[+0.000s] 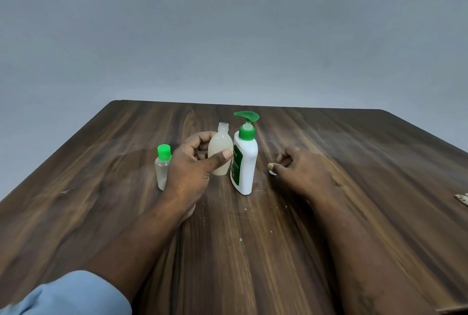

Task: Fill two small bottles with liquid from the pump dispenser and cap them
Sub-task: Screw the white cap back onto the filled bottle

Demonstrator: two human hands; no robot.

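Blue sleeve nearest, low and left of the dispenser. Two bare forearms reach forward over the dark wood-grain tabletop, one on each side of the dispenser.

Left hand: just left of the dispenser. Fingers are curled round the back of the open bottle, thumb laid across its front, a firm grip. This bottle is upright, uncapped, with cloudy pale liquid nearly to the shoulder. It stands tight against the dispenser's left side; contact not certain, nor whether its base rests on the tabletop.

Capped bottle: further left of the dispenser, beyond the left hand and partly hidden by it. Upright on the tabletop, clear, with a green cap.

Right hand: right of the dispenser and apart from it, resting low on the tabletop with fingers curled in. A small white piece sits at the thumb tip; cannot tell whether it is pinched or only touched.

Dispenser: white body, dark green label, green pump head, upright.

Pale scrap far right of the dispenser, cut by the frame edge. Grey wall behind.
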